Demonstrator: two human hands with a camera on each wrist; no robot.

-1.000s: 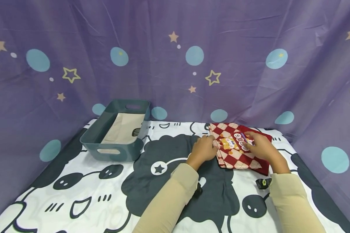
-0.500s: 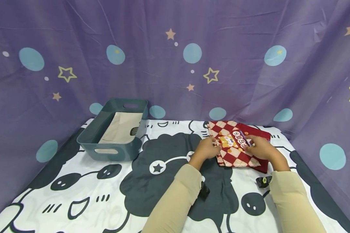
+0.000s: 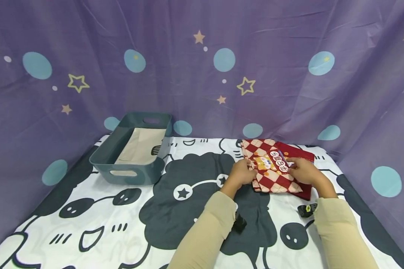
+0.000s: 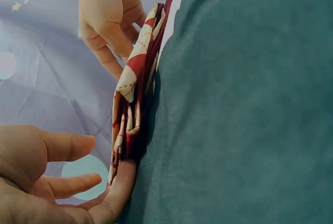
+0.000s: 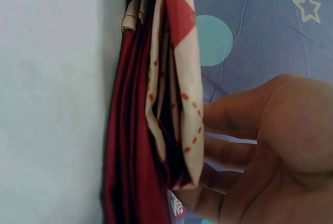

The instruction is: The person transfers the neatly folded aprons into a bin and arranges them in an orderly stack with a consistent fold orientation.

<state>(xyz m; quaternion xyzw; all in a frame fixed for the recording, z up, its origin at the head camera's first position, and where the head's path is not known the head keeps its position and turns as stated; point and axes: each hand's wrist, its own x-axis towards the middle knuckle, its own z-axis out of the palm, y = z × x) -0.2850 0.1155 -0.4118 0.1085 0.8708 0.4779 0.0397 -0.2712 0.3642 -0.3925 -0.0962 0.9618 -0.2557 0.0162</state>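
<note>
A folded red-and-cream diamond-checked cloth [image 3: 276, 184] lies at the far right, with a cartoon animal and a lettered red patch printed on top. Plain dark red layers [image 3: 297, 151] show under its right side. My left hand [image 3: 241, 175] is at its left edge; in the left wrist view one finger touches the bottom of the folds [image 4: 132, 73] while thumb and other fingers stand apart. My right hand [image 3: 308, 172] rests its fingertips on top, right of the lettering. Stacked layers [image 5: 182, 83] show edge-on in the right wrist view, beside relaxed fingers [image 5: 229, 115].
A blue-green bin [image 3: 144, 175] with handle holes stands at the back left, holding a folded beige cloth [image 3: 144, 144]. The black-and-white cartoon tablecloth [image 3: 114, 231] spreads beneath everything. Behind it hangs a purple curtain [image 3: 175, 74] with stars and dots.
My left hand has shifted slightly right over the checked cloth's edge. My right hand has slid a little right off the lettered patch, so more lettering shows. The bin stays put.
</note>
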